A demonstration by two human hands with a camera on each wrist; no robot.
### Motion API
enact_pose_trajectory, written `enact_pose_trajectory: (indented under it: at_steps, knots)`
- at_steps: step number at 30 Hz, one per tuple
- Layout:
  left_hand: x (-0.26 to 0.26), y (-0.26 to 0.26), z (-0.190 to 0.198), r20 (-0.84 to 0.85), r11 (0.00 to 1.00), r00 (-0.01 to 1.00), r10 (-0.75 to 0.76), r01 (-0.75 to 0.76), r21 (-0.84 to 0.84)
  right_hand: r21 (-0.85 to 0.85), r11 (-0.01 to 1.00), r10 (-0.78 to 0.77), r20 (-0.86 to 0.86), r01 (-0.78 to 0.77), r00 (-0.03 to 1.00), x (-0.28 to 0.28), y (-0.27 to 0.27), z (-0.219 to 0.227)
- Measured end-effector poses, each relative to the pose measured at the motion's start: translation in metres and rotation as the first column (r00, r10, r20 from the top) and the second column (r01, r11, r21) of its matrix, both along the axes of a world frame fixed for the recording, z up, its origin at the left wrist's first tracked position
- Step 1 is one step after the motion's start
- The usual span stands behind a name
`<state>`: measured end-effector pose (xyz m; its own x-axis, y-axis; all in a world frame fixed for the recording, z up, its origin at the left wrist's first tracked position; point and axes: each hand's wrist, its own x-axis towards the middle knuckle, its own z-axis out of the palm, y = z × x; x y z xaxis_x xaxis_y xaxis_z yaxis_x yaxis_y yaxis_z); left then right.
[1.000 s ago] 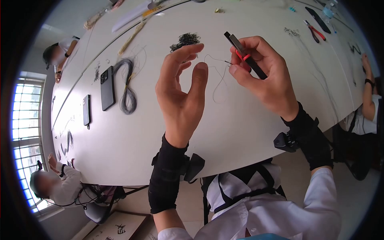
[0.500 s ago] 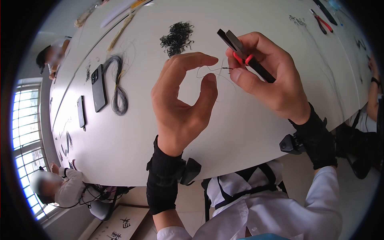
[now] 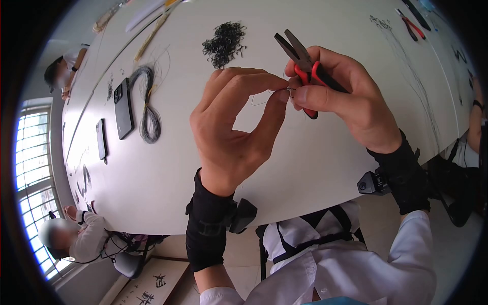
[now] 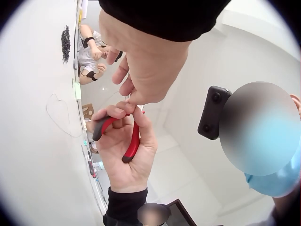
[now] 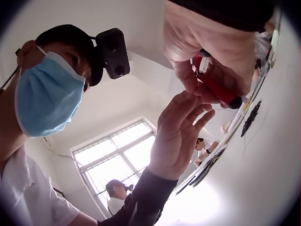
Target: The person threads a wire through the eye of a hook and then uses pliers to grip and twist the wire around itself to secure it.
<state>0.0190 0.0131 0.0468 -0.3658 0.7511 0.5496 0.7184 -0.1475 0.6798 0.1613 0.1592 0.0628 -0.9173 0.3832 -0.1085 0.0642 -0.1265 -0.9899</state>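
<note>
In the head view my right hand [image 3: 353, 104] holds pliers [image 3: 304, 62] with red and black handles in its palm, their jaws spread and pointing away. Thumb and forefinger of that hand also pinch a small dark piece at the end of a thin line [image 3: 261, 103]. My left hand [image 3: 229, 122] meets them fingertip to fingertip, thumb and forefinger closed on the line right beside the dark piece. Fingers hide most of that spot. From the left wrist view, the plier handles [image 4: 133, 143] stand apart across the right palm.
Beyond my hands lies a pile of small black hooks [image 3: 225, 43]. To the left are a tied coil of grey line [image 3: 150, 124], a large phone [image 3: 123, 109] and a smaller one [image 3: 102, 140]. Far right are other pliers [image 3: 409, 26] and loose strands. Other people sit around the table.
My left thumb and forefinger, apart before, have moved right to the right fingertips and closed on the line. The pliers' jaws have spread wider in my right hand.
</note>
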Motion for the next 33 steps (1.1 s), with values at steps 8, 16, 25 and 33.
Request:
enact_pose_trajectory:
  at_steps: [8,16,25,33]
  knots:
    - [-0.004,0.003,-0.003,-0.139,0.999,0.990,-0.018,0.024,0.046,-0.216,0.976,0.008,-0.053,-0.019,0.999,-0.002,0.000,-0.012]
    - [-0.007,0.003,-0.007,-0.153,0.996,0.987,-0.054,0.064,0.062,-0.358,0.927,0.114,-0.020,-0.114,0.993,0.001,0.006,-0.013]
    - [-0.010,0.002,-0.008,-0.109,0.993,0.989,-0.098,0.104,0.056,-0.316,0.943,0.110,0.001,-0.104,0.994,0.002,0.004,-0.013]
    - [-0.009,0.000,-0.009,0.131,0.996,0.988,-0.083,0.079,0.032,-0.199,0.975,0.106,0.022,-0.099,0.994,0.002,0.005,-0.008]
